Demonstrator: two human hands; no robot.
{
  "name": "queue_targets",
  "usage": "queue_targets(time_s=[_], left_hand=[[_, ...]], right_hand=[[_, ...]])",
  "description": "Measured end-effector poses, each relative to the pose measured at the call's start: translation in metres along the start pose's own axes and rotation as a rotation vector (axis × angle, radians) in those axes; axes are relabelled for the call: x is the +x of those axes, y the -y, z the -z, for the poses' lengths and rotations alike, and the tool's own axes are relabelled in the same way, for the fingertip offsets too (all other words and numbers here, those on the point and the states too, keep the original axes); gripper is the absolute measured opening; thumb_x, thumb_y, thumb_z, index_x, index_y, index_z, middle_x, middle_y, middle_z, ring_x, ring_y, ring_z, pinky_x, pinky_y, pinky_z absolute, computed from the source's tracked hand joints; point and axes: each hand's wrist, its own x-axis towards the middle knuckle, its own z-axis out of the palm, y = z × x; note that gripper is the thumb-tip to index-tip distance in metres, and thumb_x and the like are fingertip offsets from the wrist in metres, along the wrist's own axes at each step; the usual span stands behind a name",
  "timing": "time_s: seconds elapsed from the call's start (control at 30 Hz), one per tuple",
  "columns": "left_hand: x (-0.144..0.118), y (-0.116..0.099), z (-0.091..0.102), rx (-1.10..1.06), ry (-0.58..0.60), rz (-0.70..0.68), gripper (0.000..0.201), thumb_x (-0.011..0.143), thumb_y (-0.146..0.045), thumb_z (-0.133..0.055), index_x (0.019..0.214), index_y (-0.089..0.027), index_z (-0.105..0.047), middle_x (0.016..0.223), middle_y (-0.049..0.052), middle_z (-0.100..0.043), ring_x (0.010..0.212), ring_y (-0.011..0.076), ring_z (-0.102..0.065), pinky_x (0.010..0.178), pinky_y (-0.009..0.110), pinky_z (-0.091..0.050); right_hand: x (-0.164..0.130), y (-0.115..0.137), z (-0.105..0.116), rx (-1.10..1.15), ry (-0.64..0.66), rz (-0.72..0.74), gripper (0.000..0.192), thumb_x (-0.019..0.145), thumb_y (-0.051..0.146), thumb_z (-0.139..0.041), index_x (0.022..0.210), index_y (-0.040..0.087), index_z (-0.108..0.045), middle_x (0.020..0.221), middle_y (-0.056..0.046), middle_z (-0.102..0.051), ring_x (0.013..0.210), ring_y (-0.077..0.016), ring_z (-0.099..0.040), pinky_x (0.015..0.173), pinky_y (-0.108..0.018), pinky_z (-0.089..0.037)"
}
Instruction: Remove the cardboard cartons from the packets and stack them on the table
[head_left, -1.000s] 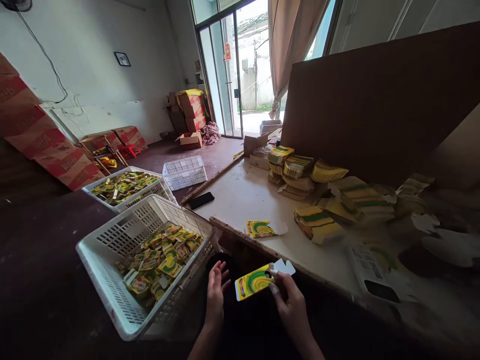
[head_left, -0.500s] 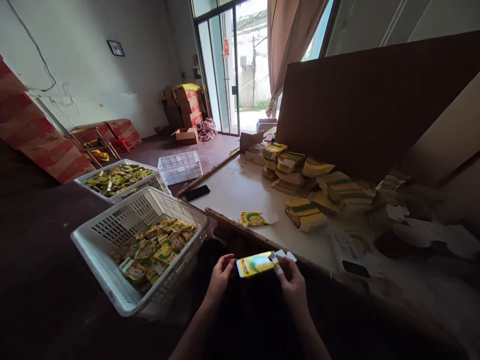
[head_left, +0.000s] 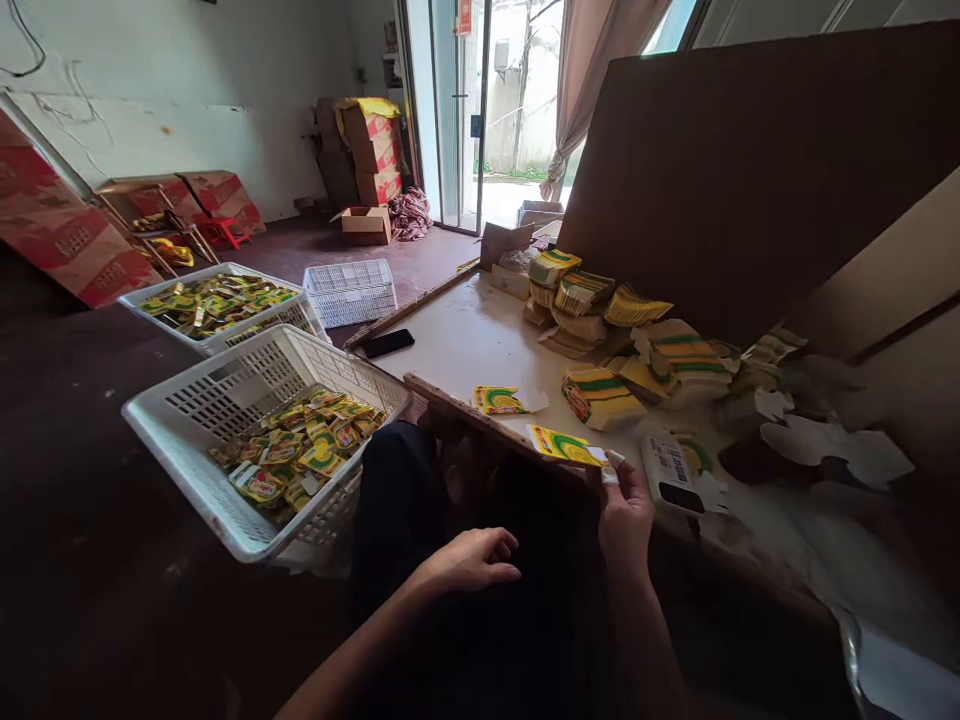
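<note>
White-topped wooden-edged table (head_left: 476,335). Right hand (head_left: 627,508) pinches a flat yellow-green cardboard carton (head_left: 564,446) at the near edge; left hand (head_left: 474,560) empty, loosely open. Apparently single-carton handling; next move likely needs both hands.

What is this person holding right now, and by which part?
The right hand holds a yellow-and-green card packet by one end, where a white flap shows. The left hand holds nothing that I can see.

The forearms (head_left: 386,625) are bare, the trousers (head_left: 395,465) dark, and the right hand (head_left: 627,505) wears white fingertip wraps (head_left: 610,477).
</note>
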Motion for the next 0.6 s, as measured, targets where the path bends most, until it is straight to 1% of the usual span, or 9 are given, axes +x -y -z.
queue_targets(time_s=[0.17,0.3,0.43,0.6], left_hand=[[-0.002,-0.009,0.006,0.119,0.007,-0.037,0.03,0.065,-0.032,-0.073,0.094,-0.028,-0.073,0.088,0.004,-0.075,0.082,0.0251,-0.067,0.071,0.032,-0.048],[-0.001,-0.014,0.007,0.207,0.027,-0.082,0.03,0.065,-0.031,-0.074,0.095,-0.028,-0.073,0.088,0.005,-0.074,0.083,0.0276,-0.068,0.072,0.034,-0.049],[-0.001,-0.011,0.004,0.213,0.018,-0.125,0.029,0.066,-0.032,-0.073,0.095,-0.028,-0.073,0.088,0.004,-0.074,0.083,0.028,-0.068,0.072,0.034,-0.049],[-0.002,-0.004,0.001,0.224,0.033,-0.102,0.029,0.066,-0.032,-0.074,0.095,-0.029,-0.073,0.088,0.005,-0.074,0.083,0.0287,-0.069,0.073,0.035,-0.05]], right_hand=[[-0.003,-0.003,-0.008,0.048,0.008,-0.017,0.037,0.07,0.046,-0.067,0.094,0.02,-0.061,0.09,-0.002,-0.066,0.075,-0.0169,-0.064,0.073,-0.034,-0.055],[-0.005,-0.006,-0.011,0.042,0.033,-0.045,0.037,0.068,0.046,-0.068,0.093,0.02,-0.061,0.087,-0.002,-0.066,0.074,-0.0168,-0.064,0.07,-0.033,-0.055],[-0.006,-0.007,-0.014,0.013,0.059,-0.052,0.036,0.069,0.046,-0.067,0.093,0.019,-0.062,0.088,-0.002,-0.066,0.075,-0.0161,-0.063,0.069,-0.031,-0.054],[-0.009,-0.01,-0.022,-0.003,0.089,-0.081,0.038,0.068,0.046,-0.067,0.094,0.018,-0.063,0.086,-0.002,-0.066,0.072,-0.0153,-0.062,0.068,-0.03,-0.052]])
